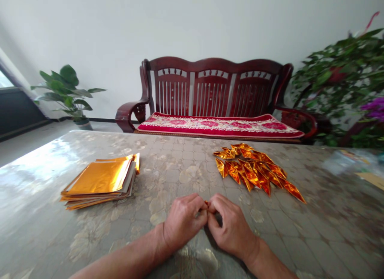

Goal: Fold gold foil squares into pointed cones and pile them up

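My left hand [186,215] and my right hand [229,225] meet at the front middle of the table, fingertips pinched together. Between them a small bit of orange-gold foil paper [206,202] shows; the fingers hide most of it. Left of my hands lies a stack of gold foil paper sheets [102,177], its edges uneven, with grey undersides showing. Beyond my right hand, several folded foil paper pieces [252,171] with pointed ends lie in an overlapping heap.
A patterned, glossy cover lies over the table [168,163]. Clear plastic bags [349,161] and a tan flat piece [372,179] lie at the right edge. Behind the table stands a dark red wooden bench [213,87] with a floral cushion [216,125]. Potted plants [67,91] flank it.
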{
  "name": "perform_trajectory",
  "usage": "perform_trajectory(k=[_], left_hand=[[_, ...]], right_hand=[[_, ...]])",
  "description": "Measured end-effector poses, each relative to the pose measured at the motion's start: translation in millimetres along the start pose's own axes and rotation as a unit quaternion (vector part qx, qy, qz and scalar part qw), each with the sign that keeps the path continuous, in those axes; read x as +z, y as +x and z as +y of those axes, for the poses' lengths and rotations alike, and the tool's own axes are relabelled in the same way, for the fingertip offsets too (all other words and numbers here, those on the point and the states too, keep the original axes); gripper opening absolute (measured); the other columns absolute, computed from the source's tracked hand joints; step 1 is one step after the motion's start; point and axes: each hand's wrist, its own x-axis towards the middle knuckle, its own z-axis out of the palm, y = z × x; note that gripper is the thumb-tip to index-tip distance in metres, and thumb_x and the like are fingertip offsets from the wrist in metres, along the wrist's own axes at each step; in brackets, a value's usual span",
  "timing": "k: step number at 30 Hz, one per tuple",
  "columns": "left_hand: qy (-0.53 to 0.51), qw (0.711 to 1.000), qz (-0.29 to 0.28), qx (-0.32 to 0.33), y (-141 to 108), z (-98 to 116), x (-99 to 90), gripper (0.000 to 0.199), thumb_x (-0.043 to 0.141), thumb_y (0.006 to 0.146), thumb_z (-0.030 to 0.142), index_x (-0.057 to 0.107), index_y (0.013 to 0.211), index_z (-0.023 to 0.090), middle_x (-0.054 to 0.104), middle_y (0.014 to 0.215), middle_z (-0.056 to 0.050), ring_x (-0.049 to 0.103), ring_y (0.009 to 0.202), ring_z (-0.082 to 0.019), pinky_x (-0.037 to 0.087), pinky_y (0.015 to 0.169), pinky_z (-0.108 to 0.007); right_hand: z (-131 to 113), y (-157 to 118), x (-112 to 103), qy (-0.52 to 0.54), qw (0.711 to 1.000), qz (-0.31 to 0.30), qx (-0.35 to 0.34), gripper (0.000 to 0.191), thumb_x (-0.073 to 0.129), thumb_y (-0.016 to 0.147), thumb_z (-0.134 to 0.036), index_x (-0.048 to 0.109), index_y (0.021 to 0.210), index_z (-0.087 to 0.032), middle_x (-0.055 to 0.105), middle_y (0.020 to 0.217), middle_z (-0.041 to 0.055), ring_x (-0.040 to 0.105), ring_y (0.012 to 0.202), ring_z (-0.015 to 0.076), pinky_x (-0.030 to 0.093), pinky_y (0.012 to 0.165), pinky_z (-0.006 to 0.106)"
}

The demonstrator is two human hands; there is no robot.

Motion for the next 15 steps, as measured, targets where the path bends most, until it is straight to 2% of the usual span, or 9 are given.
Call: perform_trajectory(k=[6, 15], left_hand=[[-0.072, 0.997, -0.002, 0.013, -0.2, -10.1, -2.9, 0.014, 0.06, 0.079, 0.006, 0.065, 0.077, 0.019, 0.07, 0.089, 0.0, 0.065, 0.077, -0.011, 0.048, 0.072, -0.018], [-0.103, 0.992, 0.036, 0.069, -1.3, -12.3, -3.3, 0.016, 0.059, 0.084, 0.008, 0.069, 0.082, 0.02, 0.073, 0.089, -0.001, 0.068, 0.078, -0.011, 0.051, 0.074, -0.018]], right_hand=[[2.4, 0.5, 0.6, -0.008, 1.0, 0.0, -0.012, 0.018, 0.045, 0.087, -0.006, 0.045, 0.077, -0.022, 0.053, 0.077, 0.0026, 0.053, 0.075, 0.0172, 0.043, 0.068, 0.027], [-0.2, 1.7, -3.7, 0.013, 0.999, 0.017, -0.03, 0.018, 0.045, 0.086, -0.006, 0.046, 0.079, -0.022, 0.055, 0.08, 0.0036, 0.055, 0.077, 0.0179, 0.045, 0.071, 0.029]])
